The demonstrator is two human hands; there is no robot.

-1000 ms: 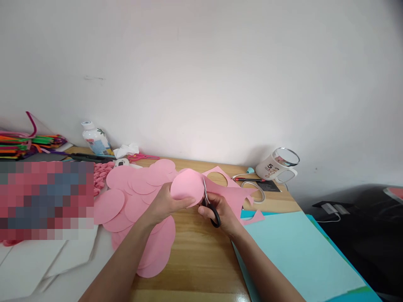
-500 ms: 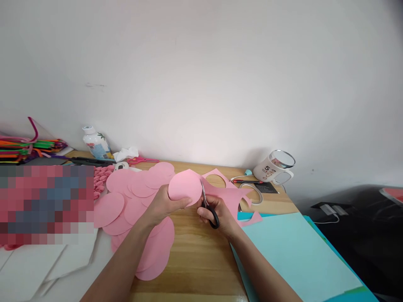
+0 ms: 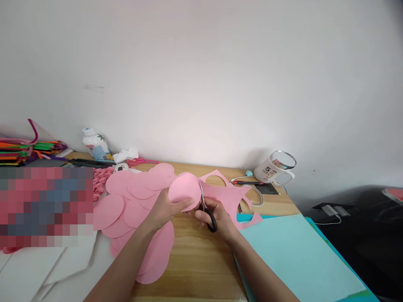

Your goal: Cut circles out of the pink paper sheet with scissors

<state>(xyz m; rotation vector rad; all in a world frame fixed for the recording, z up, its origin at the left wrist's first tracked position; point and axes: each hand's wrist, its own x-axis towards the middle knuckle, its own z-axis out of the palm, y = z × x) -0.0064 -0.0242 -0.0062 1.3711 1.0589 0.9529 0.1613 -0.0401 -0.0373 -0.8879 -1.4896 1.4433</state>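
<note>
Wooden table [image 3: 195,260] first, carrying a broad turquoise sheet [image 3: 292,251] at right and a heap of pink circles [image 3: 126,197] at left. Reading a bold "5" on the white mug [image 3: 270,173] by the wall. Pinching a pink disc [image 3: 184,188] at its lower edge with the left hand [image 3: 163,209], holding it just above the table's centre. Curling the right hand [image 3: 217,216] through black-handled scissors [image 3: 204,205], biting into the disc's right edge.

Off to the sides there's a white mug [image 3: 270,172] near the wall on the right of the wooden desk [image 3: 195,268], a small white bottle [image 3: 94,144] and crumpled tissue [image 3: 126,154] back left by a heap of colourful sticks [image 3: 28,149], plus light blue sheets [image 3: 299,256] lying front right.
</note>
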